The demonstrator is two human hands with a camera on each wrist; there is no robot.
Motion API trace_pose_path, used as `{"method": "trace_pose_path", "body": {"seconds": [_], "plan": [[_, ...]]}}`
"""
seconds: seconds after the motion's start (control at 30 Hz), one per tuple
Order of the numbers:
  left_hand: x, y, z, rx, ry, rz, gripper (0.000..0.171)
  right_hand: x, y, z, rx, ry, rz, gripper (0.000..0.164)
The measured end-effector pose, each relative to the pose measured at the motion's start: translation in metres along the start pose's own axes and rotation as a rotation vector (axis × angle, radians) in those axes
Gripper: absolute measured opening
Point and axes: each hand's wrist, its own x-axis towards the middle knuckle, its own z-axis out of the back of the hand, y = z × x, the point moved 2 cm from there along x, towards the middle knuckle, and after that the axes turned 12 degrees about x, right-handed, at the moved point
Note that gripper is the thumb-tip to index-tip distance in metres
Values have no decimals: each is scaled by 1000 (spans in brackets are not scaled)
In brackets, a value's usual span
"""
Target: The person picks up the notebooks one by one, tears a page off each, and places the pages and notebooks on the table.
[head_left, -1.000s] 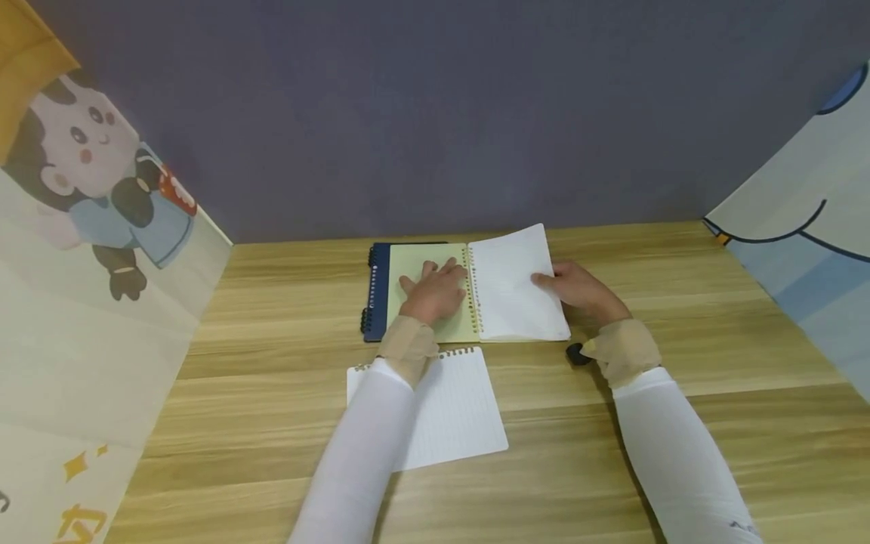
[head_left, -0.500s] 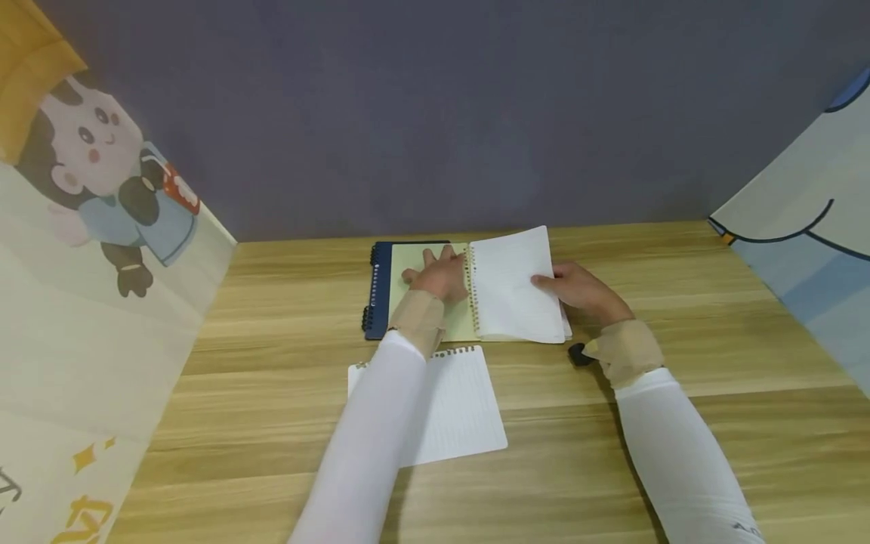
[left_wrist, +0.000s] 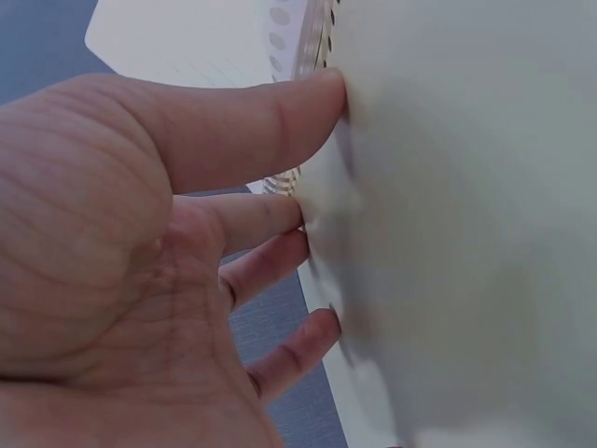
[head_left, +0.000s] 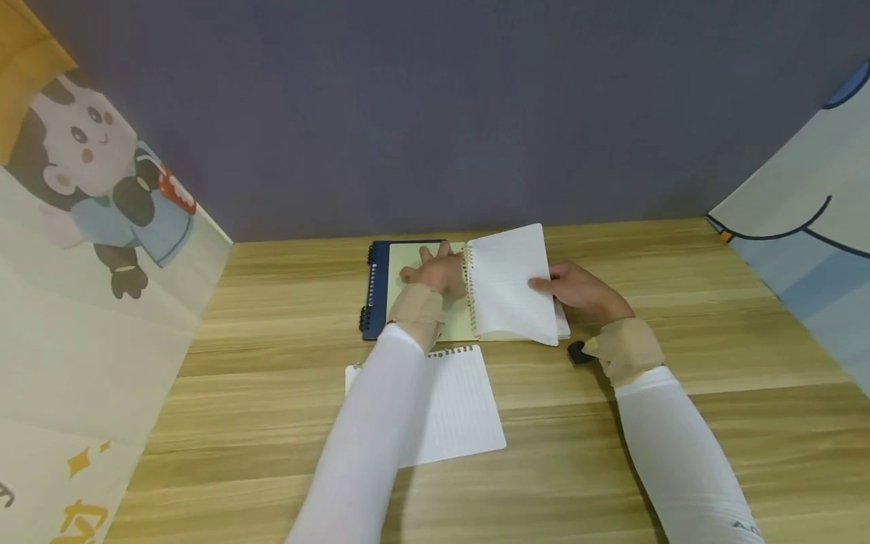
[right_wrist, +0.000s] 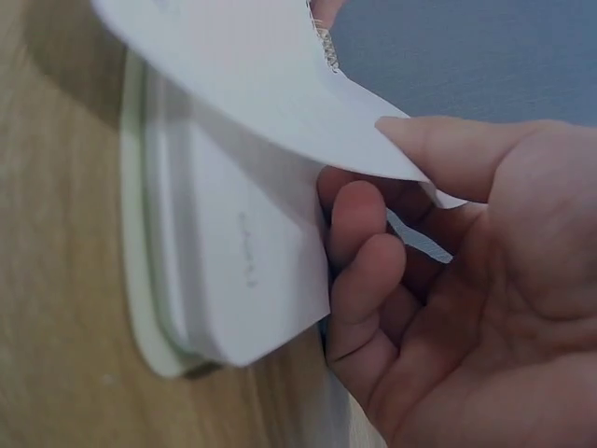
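Pinching a white page, my right hand holds its edge up. My left hand rests on the green cover, fingers spread. The open book is on the worktop, partly over a blue book. A loose sheet lies nearer me.

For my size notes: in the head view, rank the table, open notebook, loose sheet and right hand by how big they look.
1. Table
2. Open notebook and loose sheet: order unsure; the sheet lies nearer the camera, partly hidden by the left sleeve
3. Right hand
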Motion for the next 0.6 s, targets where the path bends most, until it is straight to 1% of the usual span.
{"method": "trace_pose_path", "body": {"seconds": [0.17,0.27,0.4,0.5,0.6], "plan": [[1,1,0,-2,14,-6,66,0,1,-2,2,17,-6,44],[1,2,1,3,12,2,70,-1,1,-2,4,27,-2,44],[1,1,1,-1,15,15,75,-2,2,-2,-34,26,10,45],[0,1,1,-2,19,22,75,-3,3,-2,-48,32,15,45],[0,1,1,-3,23,23,75,-3,3,-2,-37,37,16,44]]}}
